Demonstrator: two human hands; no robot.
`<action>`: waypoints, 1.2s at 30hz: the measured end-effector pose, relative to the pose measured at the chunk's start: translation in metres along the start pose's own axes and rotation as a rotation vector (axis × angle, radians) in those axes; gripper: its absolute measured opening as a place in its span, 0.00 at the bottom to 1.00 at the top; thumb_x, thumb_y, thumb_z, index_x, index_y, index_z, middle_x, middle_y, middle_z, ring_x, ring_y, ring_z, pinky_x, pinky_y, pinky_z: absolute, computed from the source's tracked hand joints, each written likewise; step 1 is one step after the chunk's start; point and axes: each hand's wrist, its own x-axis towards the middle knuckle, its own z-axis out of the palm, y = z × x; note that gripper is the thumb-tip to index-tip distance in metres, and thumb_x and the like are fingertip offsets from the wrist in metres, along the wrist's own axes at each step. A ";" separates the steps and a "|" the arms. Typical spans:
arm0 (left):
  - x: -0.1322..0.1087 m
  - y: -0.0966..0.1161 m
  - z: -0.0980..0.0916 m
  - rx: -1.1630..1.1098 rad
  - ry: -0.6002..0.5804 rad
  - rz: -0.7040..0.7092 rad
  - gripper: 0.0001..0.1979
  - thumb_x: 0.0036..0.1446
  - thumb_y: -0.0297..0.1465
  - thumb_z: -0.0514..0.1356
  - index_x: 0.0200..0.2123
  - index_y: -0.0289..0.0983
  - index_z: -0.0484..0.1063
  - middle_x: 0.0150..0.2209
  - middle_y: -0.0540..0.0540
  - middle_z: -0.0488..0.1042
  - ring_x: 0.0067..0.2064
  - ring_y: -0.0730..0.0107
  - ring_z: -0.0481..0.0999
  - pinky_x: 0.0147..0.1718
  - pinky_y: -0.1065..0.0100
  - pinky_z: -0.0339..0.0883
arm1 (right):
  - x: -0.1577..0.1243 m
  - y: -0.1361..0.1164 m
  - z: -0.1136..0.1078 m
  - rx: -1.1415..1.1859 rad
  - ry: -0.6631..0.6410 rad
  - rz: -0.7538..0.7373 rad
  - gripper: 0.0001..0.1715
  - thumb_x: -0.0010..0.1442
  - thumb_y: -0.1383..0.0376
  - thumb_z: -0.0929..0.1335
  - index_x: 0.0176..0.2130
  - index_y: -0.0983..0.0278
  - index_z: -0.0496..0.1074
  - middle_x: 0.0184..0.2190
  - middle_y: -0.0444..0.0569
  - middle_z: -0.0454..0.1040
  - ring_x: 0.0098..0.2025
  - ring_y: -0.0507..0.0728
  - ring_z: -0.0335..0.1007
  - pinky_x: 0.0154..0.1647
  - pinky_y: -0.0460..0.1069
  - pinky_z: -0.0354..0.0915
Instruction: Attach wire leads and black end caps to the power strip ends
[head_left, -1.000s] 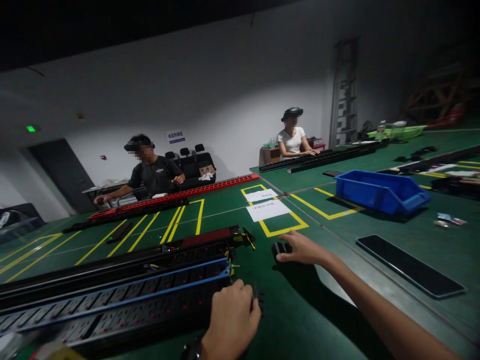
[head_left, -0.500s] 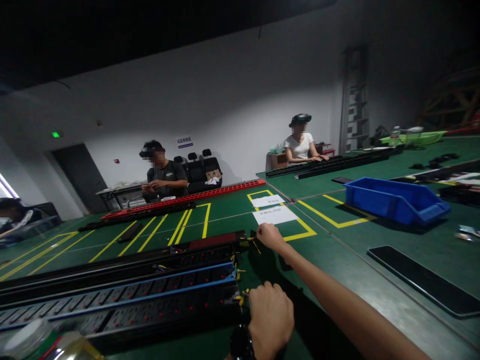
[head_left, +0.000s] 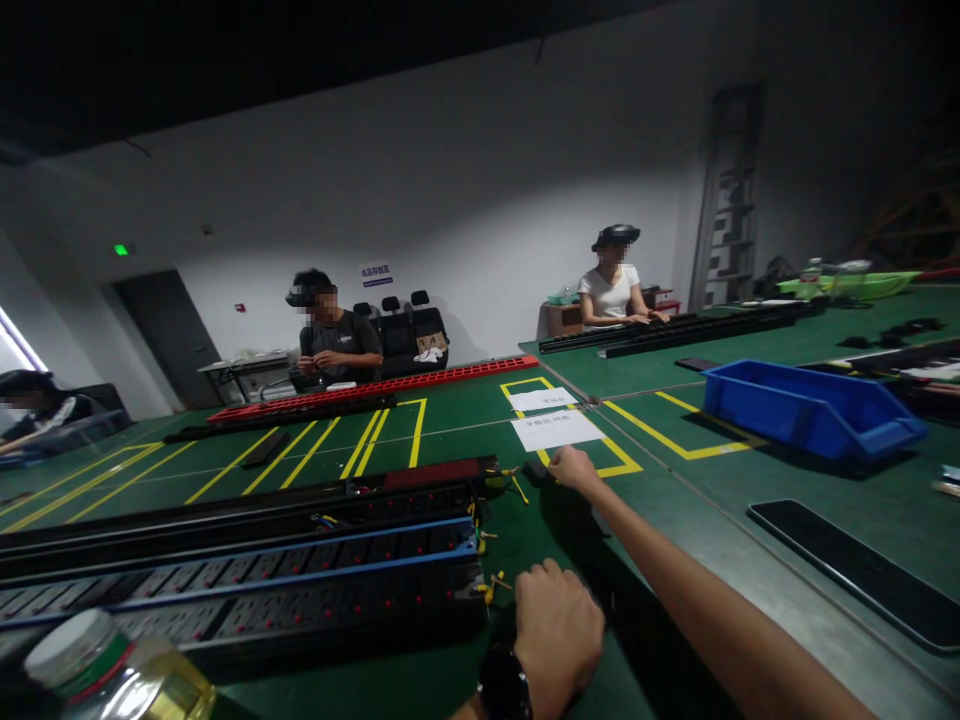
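My right hand reaches out over the green table, its fingers closed at a small black piece. That piece is apart from the end of the rear black power strip, where yellow wire ends stick out. Nearer to me, my left hand, with a black watch on the wrist, is curled into a fist; what is under its fingers is hidden. It lies just right of the front socket strip, beside its yellow wire end. A blue-edged strip lies between.
A bottle of yellow liquid stands at lower left. To the right lie a phone-like black slab and a blue bin. Paper labels and a red rail lie farther back, with co-workers seated beyond.
My right hand has moved right, away from the rear strip's end, and the small black piece now shows at its fingertips. My left hand stays curled, with the view shifted slightly.
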 end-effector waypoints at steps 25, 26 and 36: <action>0.037 -0.178 -0.071 0.003 0.102 -0.138 0.13 0.72 0.29 0.58 0.51 0.44 0.82 0.52 0.45 0.83 0.56 0.55 0.81 0.51 0.63 0.71 | -0.052 -0.029 -0.016 0.209 -0.103 -0.322 0.25 0.63 0.74 0.67 0.56 0.65 0.81 0.38 0.52 0.86 0.41 0.59 0.81 0.40 0.48 0.65; 0.044 -0.179 -0.070 -0.003 0.086 -0.127 0.13 0.71 0.29 0.58 0.51 0.45 0.82 0.52 0.45 0.84 0.56 0.54 0.81 0.51 0.63 0.72 | -0.051 -0.018 -0.019 0.228 -0.105 -0.305 0.24 0.62 0.73 0.67 0.55 0.65 0.82 0.38 0.52 0.86 0.41 0.59 0.81 0.40 0.48 0.65; 0.067 -0.192 -0.064 -0.123 -0.017 -0.108 0.10 0.67 0.35 0.64 0.46 0.47 0.87 0.48 0.45 0.86 0.52 0.51 0.84 0.45 0.65 0.72 | -0.046 0.066 -0.038 0.452 -0.032 -0.107 0.26 0.63 0.67 0.65 0.55 0.68 0.83 0.38 0.55 0.84 0.35 0.59 0.78 0.35 0.50 0.70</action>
